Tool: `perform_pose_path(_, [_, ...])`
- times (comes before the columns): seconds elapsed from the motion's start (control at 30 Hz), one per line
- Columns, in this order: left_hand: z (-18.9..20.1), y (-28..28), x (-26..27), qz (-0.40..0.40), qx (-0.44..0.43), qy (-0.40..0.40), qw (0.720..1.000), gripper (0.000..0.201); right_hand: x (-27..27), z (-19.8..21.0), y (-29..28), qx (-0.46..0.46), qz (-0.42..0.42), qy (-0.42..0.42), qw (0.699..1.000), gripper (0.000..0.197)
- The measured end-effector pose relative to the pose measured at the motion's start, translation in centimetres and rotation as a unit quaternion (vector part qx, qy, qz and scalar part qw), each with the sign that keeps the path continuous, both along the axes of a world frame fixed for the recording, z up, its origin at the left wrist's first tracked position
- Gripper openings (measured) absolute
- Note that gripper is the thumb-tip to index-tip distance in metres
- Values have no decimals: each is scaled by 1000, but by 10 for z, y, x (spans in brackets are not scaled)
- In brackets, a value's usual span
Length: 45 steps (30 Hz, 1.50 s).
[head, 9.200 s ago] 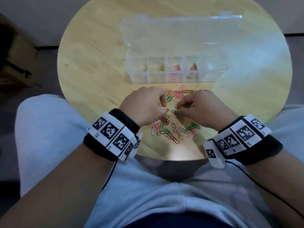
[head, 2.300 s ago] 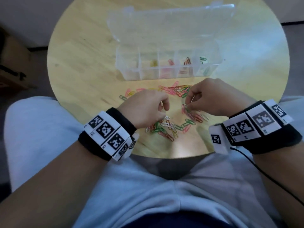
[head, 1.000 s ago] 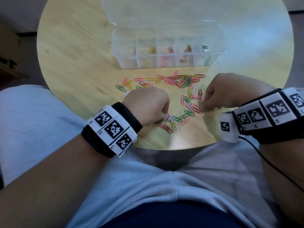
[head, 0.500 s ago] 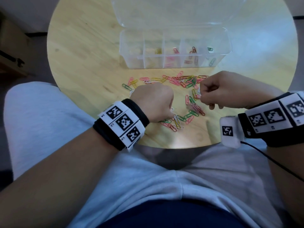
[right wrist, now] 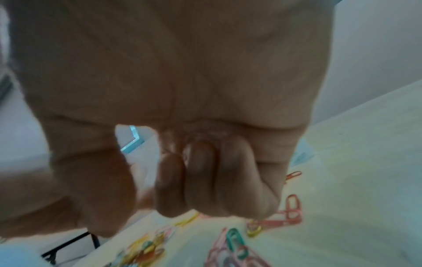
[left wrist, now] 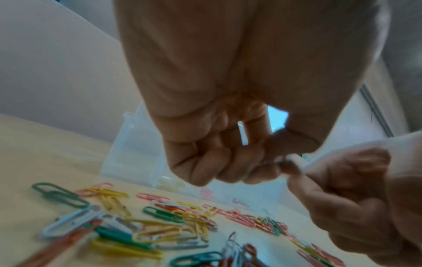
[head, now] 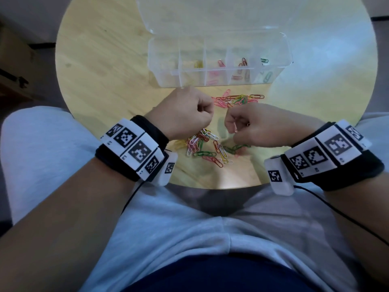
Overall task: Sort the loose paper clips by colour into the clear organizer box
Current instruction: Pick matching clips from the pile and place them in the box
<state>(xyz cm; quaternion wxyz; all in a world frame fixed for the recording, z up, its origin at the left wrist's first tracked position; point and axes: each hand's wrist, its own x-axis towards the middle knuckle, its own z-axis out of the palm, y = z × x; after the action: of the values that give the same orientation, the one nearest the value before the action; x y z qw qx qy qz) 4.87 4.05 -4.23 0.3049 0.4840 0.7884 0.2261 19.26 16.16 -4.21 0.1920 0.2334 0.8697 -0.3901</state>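
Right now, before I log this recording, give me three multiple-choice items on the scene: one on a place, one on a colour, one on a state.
1. Which compartment of the organizer box holds the green paper clips?
A. the leftmost
B. the middle
C. the rightmost

2. What colour is the paper clip pinched by the right hand?
A. pink
B. green
C. yellow

3. How is the box's lid?
A. shut
B. open, swung back behind the box
C. taken off and lying on the person's lap

Answers:
1 C: the head view shows the green clips at the box's right end.
2 A: a pink clip hangs from the fingertips.
3 B: the compartments lie uncovered, with the clear lid behind them.
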Motion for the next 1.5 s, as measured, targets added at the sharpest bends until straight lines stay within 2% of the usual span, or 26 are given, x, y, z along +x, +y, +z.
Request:
perform_pose_path(0.1, [0,1,3,6,-12,8,1000,20,-2,-5,-10,75,20,-29,997,19])
perform_pose_path(0.3, [8,1,4,8,-15,23,1000,22,-8,-8,-16,135,35,-57,989,17])
perform_pose_path(0.57, [-2,3,12,-14,-85,71,994,24,-6,-5,-12,153,38,-69,985,14])
perform_pose_path(0.63, [-6,3,13,-32,-98,103,989,15,-5,-3,-10,145,29,-68,987,15])
perform_pose_path(0.7, [-9,3,13,-47,-104,132,985,10,-3,1,-5,121,5,-58,991,13])
perform_pose_path(0.8, [-14,3,13,-67,-115,160,978,18,1,8,6,85,-52,-22,995,12])
perform_pose_path(0.93, [-15,4,17,-64,-123,186,973,11,5,14,19,36,-122,15,992,21])
perform_pose_path(1.07, [-12,5,20,-58,-122,193,972,6,4,15,21,-58,-193,22,979,27])
perform_pose_path(1.17, [-12,5,22,-70,-124,200,969,5,2,14,16,-93,-201,24,975,27])
perform_pose_path(1.27, [-11,4,23,-71,-123,195,971,13,-1,17,9,-146,-198,38,969,16])
perform_pose_path(1.37, [-6,3,19,-44,-91,109,989,20,-3,17,5,-228,-197,64,951,10])
perform_pose_path(1.5, [6,4,3,-1,1,-31,1000,30,-8,16,-2,-350,-227,85,905,11])
